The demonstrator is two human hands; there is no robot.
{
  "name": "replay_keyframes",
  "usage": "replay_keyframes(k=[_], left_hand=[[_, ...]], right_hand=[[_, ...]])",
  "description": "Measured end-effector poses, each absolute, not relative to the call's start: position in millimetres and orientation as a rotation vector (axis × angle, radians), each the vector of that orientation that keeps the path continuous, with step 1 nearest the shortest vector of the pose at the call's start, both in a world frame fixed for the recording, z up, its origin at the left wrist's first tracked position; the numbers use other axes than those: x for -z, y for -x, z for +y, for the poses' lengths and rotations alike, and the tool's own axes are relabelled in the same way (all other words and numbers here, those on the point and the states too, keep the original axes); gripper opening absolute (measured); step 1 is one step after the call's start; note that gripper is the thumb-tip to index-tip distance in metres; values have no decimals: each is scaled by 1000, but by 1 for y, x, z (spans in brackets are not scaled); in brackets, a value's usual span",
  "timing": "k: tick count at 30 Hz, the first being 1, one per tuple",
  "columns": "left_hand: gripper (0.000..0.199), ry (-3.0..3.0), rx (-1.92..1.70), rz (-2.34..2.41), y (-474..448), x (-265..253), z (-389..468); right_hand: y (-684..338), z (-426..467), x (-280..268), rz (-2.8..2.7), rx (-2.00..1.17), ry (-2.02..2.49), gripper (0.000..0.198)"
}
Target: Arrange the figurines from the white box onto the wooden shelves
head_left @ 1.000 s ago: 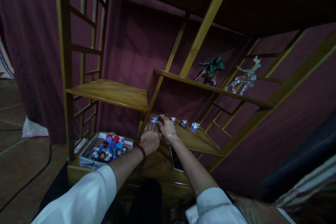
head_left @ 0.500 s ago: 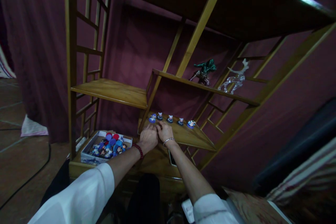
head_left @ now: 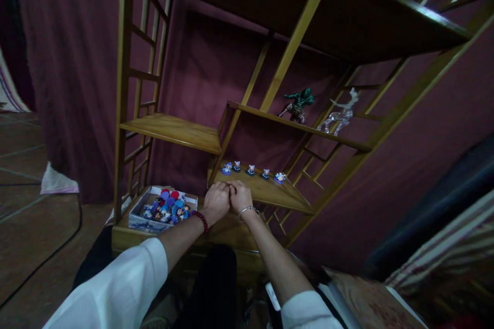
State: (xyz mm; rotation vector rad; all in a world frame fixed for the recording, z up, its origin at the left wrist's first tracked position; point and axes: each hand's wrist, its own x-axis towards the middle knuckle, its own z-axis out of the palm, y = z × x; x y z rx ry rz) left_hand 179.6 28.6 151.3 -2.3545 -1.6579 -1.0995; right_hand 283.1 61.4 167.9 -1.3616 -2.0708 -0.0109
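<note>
My left hand (head_left: 216,200), with a dark red bead bracelet (head_left: 202,221) at the wrist, is closed with its fingers curled. Against it sits my right hand (head_left: 241,197), also closed, wearing a silver bangle (head_left: 247,211). The fingertips of both meet at the front edge of the low wooden shelf (head_left: 280,195); whatever they pinch is hidden. Just beyond them stands a small blue-purple figurine (head_left: 227,168). To its right, a row of several small figures runs along the shelf, among them a dark-based figurine (head_left: 250,170) and a blue-based figurine (head_left: 280,178).
Left of my hands, an open box (head_left: 148,224) holds many small figures and coloured discs. A green-cloaked statuette (head_left: 299,105) and a clear deer ornament (head_left: 340,114) stand on the upper right shelf. A wooden post (head_left: 122,92) rises at the left.
My hands have drawn slightly back from the row of figurines and stay pressed together. The camera view has shifted a little. The figurines keep their row.
</note>
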Motion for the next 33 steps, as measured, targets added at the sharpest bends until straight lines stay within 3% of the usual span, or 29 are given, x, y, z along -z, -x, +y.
replay_keyframes(k=[20, 33], left_hand=[[25, 2398, 1141, -1459, -135, -119, -4], [24, 2431, 941, -1805, -90, -67, -17]], right_hand=[[-241, 10, -130, -1990, 65, 1158, 35], [-193, 7, -74, -2088, -178, 1272, 37]])
